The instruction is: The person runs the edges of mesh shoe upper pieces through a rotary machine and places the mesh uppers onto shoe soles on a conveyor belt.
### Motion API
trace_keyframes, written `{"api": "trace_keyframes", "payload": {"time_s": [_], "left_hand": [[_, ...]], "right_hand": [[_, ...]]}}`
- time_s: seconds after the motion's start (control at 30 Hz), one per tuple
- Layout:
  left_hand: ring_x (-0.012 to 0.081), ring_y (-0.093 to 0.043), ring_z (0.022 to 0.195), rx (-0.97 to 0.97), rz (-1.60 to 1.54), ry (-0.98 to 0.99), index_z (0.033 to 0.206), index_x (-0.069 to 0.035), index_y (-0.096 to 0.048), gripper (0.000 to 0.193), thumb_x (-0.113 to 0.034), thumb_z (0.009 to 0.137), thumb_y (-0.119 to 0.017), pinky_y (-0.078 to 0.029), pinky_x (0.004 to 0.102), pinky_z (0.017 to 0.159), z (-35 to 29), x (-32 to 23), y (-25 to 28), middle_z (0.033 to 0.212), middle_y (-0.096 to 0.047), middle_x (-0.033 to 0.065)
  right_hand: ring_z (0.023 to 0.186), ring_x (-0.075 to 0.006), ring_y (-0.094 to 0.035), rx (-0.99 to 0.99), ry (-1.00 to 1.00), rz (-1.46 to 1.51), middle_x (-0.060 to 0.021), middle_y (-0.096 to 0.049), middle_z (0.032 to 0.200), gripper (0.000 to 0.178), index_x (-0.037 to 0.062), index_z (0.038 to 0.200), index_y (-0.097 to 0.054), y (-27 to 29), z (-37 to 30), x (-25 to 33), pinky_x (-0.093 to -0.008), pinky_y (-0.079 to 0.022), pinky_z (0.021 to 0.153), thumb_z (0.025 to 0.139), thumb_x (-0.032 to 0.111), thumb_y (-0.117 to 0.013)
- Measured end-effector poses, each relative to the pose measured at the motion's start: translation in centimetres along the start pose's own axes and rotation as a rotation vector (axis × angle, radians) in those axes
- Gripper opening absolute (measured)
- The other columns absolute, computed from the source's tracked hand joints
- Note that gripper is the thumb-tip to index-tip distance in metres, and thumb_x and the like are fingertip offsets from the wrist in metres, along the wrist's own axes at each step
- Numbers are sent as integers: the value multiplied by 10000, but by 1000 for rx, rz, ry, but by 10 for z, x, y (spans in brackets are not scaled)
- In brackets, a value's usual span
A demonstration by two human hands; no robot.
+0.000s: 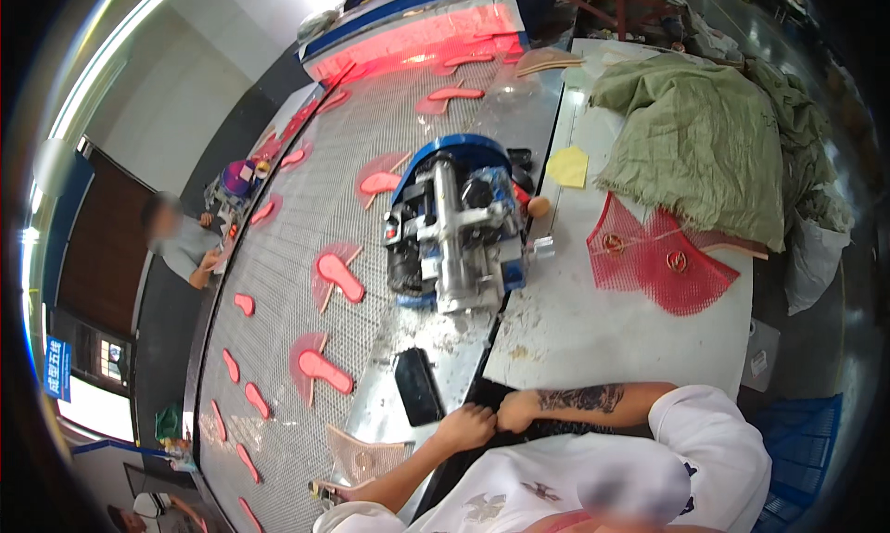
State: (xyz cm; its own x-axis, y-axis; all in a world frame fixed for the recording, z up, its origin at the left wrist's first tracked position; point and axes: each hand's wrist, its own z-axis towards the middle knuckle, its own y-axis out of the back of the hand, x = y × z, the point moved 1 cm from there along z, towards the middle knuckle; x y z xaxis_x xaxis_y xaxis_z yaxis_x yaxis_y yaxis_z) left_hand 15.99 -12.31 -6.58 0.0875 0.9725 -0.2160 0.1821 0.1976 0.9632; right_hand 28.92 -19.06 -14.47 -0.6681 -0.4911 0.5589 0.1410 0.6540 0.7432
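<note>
My left hand [466,428] and my right hand [517,411] are close together at the near table edge, fingers curled in. Whatever they may hold is hidden; a black surface [547,429] lies just beneath them. Beyond the left hand a flat black rectangular object [419,387] rests on the metal strip. By my left forearm lies a pale mesh piece [366,454] with a round ornament. Further off stands a blue and silver machine [454,227] with rollers and knobs.
A mesh conveyor [278,338] carries several pink sole-shaped pieces [340,278]. On the white table [630,348] are red mesh pieces [663,264], a yellow scrap [567,167] and green cloth [695,144]. A co-worker [190,246] is across the conveyor; a blue crate [802,459] stands at right.
</note>
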Motion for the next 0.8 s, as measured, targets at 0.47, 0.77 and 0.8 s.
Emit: {"api": "trace_keyframes", "payload": {"time_s": [0.47, 0.77, 0.8], "left_hand": [[284, -609, 640, -233, -123, 92, 796, -54, -580, 106, -160, 796, -583, -497, 383, 621, 1, 6, 11, 702, -579, 97], [269, -615, 650, -254, -106, 102, 857, -57, -607, 109, -154, 812, -585, -497, 382, 633, 5, 2, 3, 720, -585, 89], [262, -618, 662, -284, -126, 110, 816, -60, -575, 86, -146, 813, -576, -493, 378, 636, 6, 2, 5, 716, -579, 88]], "right_hand": [[1061, -283, -577, -1886, -1422, -89, -131, -625, 1120, 304, 6, 1107, -621, 24, -351, -50, -398, -455, 915, 897, 226, -625], [1084, -335, -525, -1395, -2013, -87, -118, -584, 1135, 455, 82, 1076, -621, -28, -356, -57, -461, -448, 908, 756, 377, -758], [1087, -338, -523, -1410, -2024, -97, -117, -587, 1132, 422, 89, 1057, -628, -31, -355, -49, -457, -451, 904, 750, 343, -767]]}}
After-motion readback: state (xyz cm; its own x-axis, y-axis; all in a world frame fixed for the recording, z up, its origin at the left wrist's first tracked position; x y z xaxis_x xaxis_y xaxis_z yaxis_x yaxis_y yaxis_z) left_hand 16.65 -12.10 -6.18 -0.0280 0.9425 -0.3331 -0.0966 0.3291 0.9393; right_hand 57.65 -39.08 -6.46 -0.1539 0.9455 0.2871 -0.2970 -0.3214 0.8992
